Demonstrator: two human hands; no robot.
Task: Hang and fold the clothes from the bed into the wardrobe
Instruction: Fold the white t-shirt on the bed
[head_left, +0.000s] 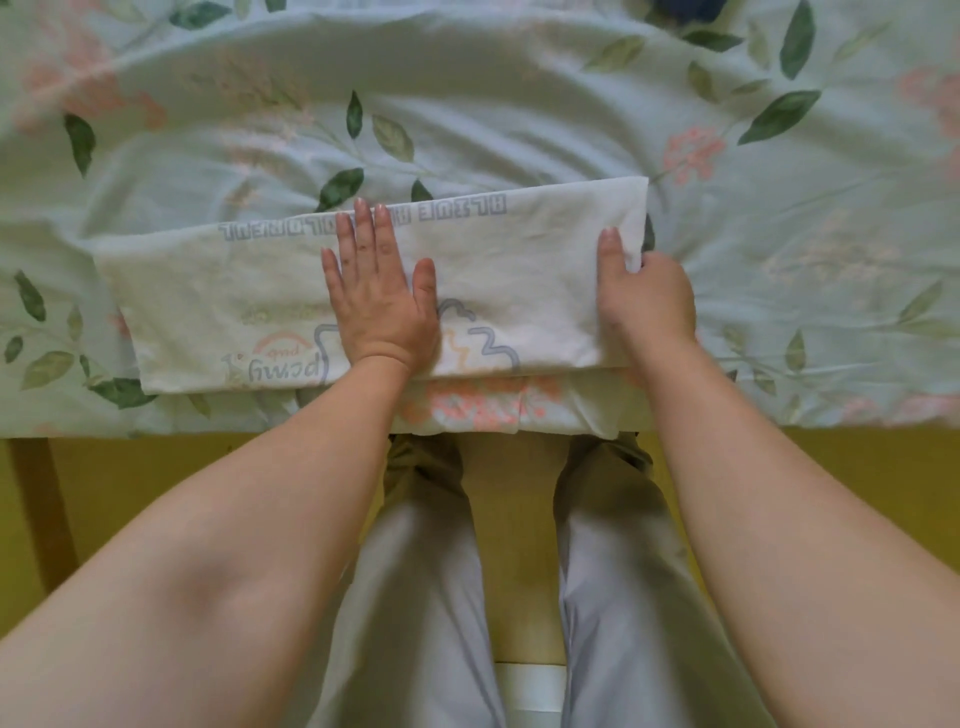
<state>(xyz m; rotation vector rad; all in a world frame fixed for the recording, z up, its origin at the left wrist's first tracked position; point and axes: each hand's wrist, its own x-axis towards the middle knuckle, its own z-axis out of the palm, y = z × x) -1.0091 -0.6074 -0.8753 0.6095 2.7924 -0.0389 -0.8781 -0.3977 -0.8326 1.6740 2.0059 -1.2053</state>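
A white printed T-shirt (218, 291) lies folded into a long strip across the near edge of the bed (467, 104). Grey lettering runs along its far edge and a coloured drawing shows near its front edge. My left hand (376, 296) rests flat on the middle of the strip, palm down, fingers spread. My right hand (644, 291) pinches the strip's right end, thumb on top and fingers curled under the cloth.
The bed carries a pale green sheet with leaf and pink flower print, wrinkled around the shirt. A dark blue item (685, 10) peeks in at the top edge. A wooden bed leg (41, 509) stands at the left over yellow floor. My legs stand against the bed's edge.
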